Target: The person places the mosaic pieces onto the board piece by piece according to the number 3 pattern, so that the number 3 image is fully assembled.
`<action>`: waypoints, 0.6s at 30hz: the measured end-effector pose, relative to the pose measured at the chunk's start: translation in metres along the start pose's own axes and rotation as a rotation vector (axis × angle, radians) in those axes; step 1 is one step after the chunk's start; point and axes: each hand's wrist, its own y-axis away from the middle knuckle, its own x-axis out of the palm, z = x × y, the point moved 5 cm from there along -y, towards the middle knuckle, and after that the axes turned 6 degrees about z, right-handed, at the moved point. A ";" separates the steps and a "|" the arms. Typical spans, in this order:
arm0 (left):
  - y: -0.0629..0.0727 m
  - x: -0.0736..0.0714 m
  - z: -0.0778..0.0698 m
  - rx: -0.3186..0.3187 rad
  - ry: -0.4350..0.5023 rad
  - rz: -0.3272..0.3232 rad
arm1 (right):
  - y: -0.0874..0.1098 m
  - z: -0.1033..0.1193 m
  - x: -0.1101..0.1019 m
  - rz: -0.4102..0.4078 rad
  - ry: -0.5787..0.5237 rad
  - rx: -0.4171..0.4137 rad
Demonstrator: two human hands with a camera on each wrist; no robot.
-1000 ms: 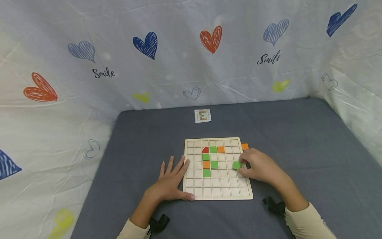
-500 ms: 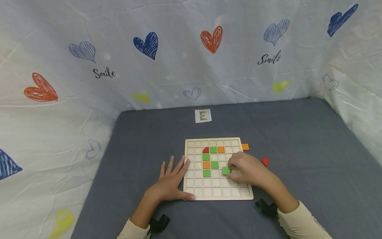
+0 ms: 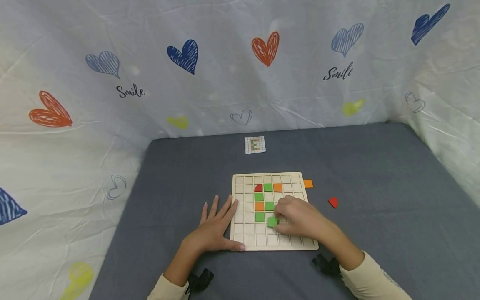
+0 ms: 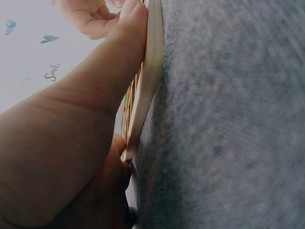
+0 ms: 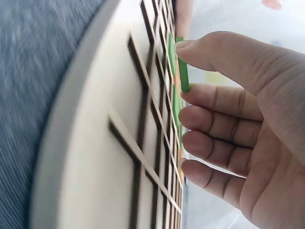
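Note:
A pale wooden grid board (image 3: pixel 294 241) lies on the table, with several green and orange squares and a red quarter-round tile (image 3: pixel 258 188) set in its cells. My right hand (image 3: pixel 304 217) is over the board and pinches a green square tile (image 3: pixel 272 221) between thumb and index finger. In the right wrist view that green tile (image 5: pixel 183 67) stands on edge just above the grid. My left hand (image 3: pixel 213 233) rests with spread, straight fingers against the board's left edge, its thumb on the near left corner. The left wrist view shows that thumb (image 4: pixel 131 36) along the board's rim.
Beside the board's right edge lies an orange tile (image 3: pixel 308 183). Farther right is a red quarter-round tile (image 3: pixel 333 202). A small printed pattern card (image 3: pixel 255 145) lies behind the board on the grey tablecloth (image 3: pixel 180 175). A white curtain with hearts hangs behind.
My right hand has carried the green tile left and toward me, from the board's right edge to near its middle. The loose red tile has come into view. My left hand stays put.

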 end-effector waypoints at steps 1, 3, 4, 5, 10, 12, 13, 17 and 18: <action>0.000 0.000 0.000 -0.002 -0.001 0.000 | -0.001 0.001 0.002 0.010 0.002 -0.002; 0.000 0.000 0.000 -0.006 -0.003 -0.003 | -0.004 0.005 0.006 0.015 0.007 -0.022; 0.000 0.000 0.000 -0.006 -0.003 -0.004 | -0.005 0.007 0.008 0.018 0.011 -0.031; 0.000 0.000 0.000 -0.008 -0.004 -0.004 | -0.006 0.008 0.010 0.019 0.018 -0.039; 0.000 -0.001 0.000 -0.005 -0.007 -0.002 | -0.011 0.017 0.014 0.007 0.032 -0.084; 0.000 -0.001 -0.001 -0.003 -0.005 0.002 | -0.012 0.019 0.015 -0.008 0.037 -0.098; 0.000 -0.001 -0.001 -0.003 -0.003 0.004 | -0.012 0.020 0.015 -0.014 0.042 -0.102; 0.001 -0.001 -0.001 -0.001 -0.005 0.005 | -0.014 0.022 0.017 -0.025 0.052 -0.102; 0.001 -0.001 -0.001 -0.001 -0.006 0.004 | -0.014 0.022 0.017 -0.025 0.049 -0.101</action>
